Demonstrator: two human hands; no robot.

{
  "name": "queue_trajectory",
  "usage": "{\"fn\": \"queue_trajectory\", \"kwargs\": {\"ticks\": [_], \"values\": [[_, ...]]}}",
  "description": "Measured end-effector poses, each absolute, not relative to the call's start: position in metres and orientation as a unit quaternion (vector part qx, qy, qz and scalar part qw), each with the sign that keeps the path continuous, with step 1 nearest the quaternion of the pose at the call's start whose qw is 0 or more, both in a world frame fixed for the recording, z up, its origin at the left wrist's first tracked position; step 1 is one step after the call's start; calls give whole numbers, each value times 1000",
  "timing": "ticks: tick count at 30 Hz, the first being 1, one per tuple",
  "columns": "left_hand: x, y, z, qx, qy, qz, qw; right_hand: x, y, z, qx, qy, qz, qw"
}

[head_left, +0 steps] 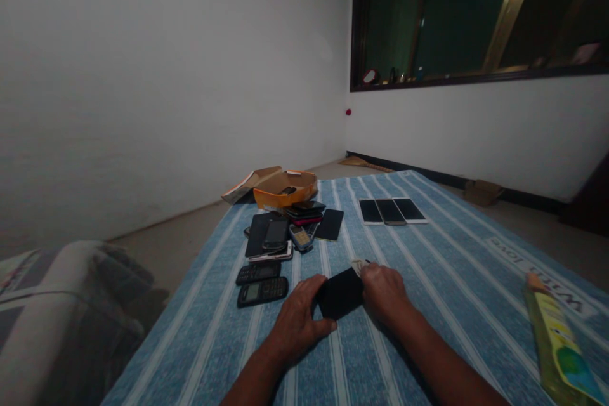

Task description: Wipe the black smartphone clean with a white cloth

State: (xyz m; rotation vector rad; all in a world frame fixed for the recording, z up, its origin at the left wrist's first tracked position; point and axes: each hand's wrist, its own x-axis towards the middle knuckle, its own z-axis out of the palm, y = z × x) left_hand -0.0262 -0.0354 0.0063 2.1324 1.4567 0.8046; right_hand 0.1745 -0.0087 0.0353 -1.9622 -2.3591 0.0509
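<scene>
A black phone [339, 294] lies on the blue striped cloth [428, 292], held between both hands. My left hand [299, 320] grips its left end with thumb below and fingers curled over the top. My right hand [383, 290] is closed on its right end, and a small pale object [358, 264] pokes out above the knuckles. Two dark keypad phones [261, 282] lie just left of my left hand.
A heap of phones [285, 228] sits further back, with an open orange box [284, 188] behind it. Three white-edged smartphones [392, 210] lie side by side at the back right. A yellow-green packet [559, 342] rests at the right edge. A pillow [61, 304] is at the left.
</scene>
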Motion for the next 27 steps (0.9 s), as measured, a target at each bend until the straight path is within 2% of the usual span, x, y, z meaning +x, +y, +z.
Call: {"fn": "queue_trajectory", "kwargs": {"ticks": [27], "values": [[-23,-37,12,771,531,270,226,183,-35,34,-653,-757,34,18]]}}
